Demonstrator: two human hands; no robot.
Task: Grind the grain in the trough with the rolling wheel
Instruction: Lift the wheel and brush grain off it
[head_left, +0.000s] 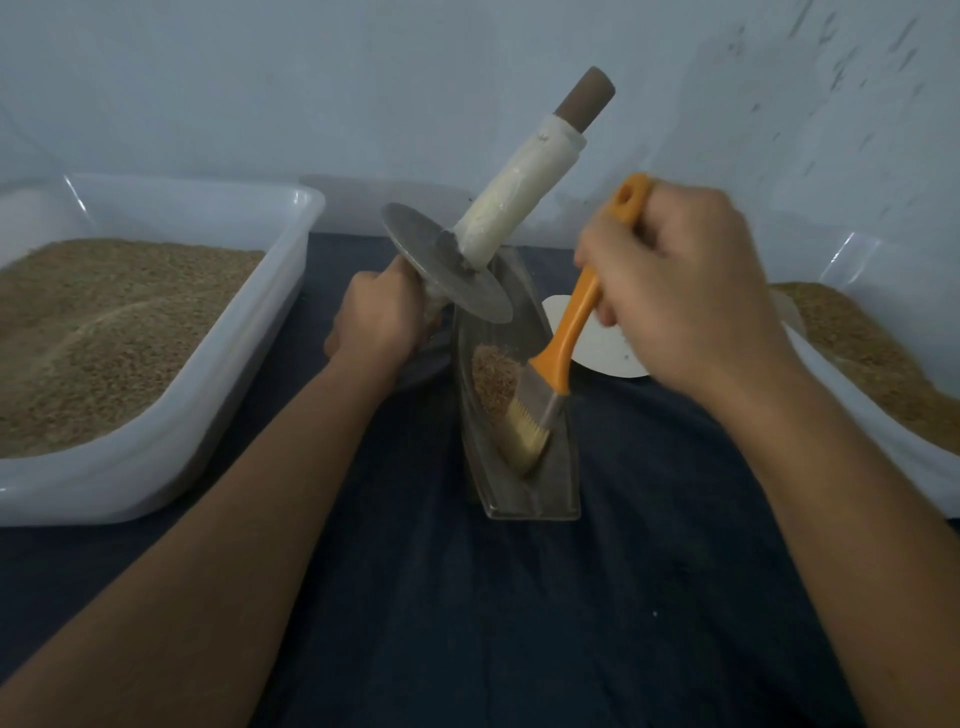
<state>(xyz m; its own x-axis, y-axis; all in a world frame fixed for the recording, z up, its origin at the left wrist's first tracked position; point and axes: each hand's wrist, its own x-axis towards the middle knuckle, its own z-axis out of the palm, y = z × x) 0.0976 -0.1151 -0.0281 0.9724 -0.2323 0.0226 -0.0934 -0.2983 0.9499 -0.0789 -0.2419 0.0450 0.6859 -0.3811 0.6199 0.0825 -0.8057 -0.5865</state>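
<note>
Flanking the middle, tubs (156, 332) hold grain; between them the trough (524, 457) holds ground grain (493, 379). Left hand (376, 317) fingers grip the wheel (447, 265), tilted above the trough's far end; right hand (685, 291) fingers grip a brush (550, 374), bristles in the trough.

Left hand (375, 317) lifts wheel (445, 262); right hand (680, 291) brushes trough (540, 488) (grain inside).

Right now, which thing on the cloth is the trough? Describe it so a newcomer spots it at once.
Start at the dark cloth between the two white tubs of grain. The trough is the narrow, boat-shaped metal channel in the middle, running away from the person. Unlike the tubs, it is grey metal, holds only a small pile of grain, and has the brush sweeping inside it.
</note>
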